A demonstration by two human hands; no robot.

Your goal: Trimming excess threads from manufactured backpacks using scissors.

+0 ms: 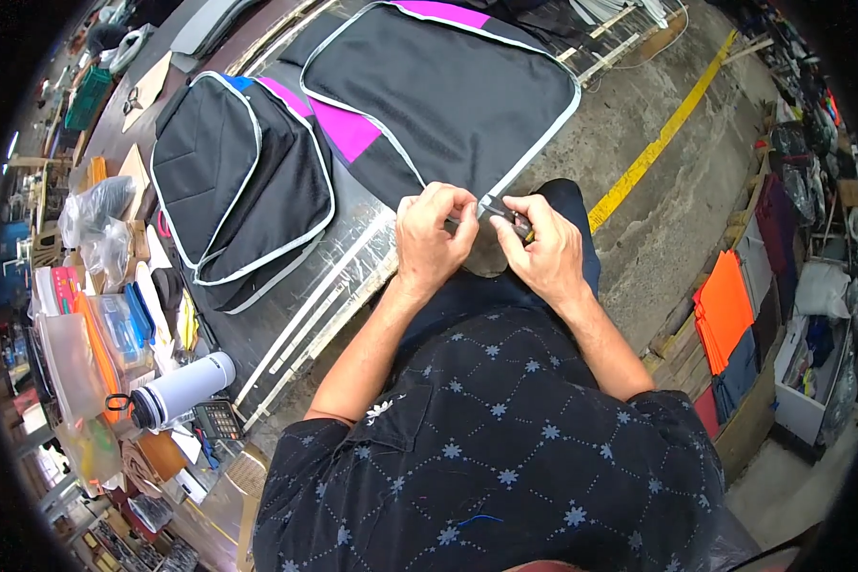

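Observation:
A large black fabric panel point(448, 86) with white piping and magenta patches lies across the table, its near corner reaching my hands. My left hand point(437, 234) is closed in a pinch at that corner, on the white piping. In my right hand point(545, 246) is a small black-handled tool point(517, 221) with a light metallic tip, close to the piping. Its exact kind is partly hidden by my fingers. Left of the panel, a black backpack-like bag point(238, 181) with the same white piping rests on the table.
A grey-white bottle point(183, 389) and a calculator point(218, 420) stand on the left, among plastic trays and supplies. Scissors point(132, 99) lie at the far left. Orange fabric point(723, 307) hangs over a wooden rack on the right. A yellow line point(663, 138) crosses the concrete floor.

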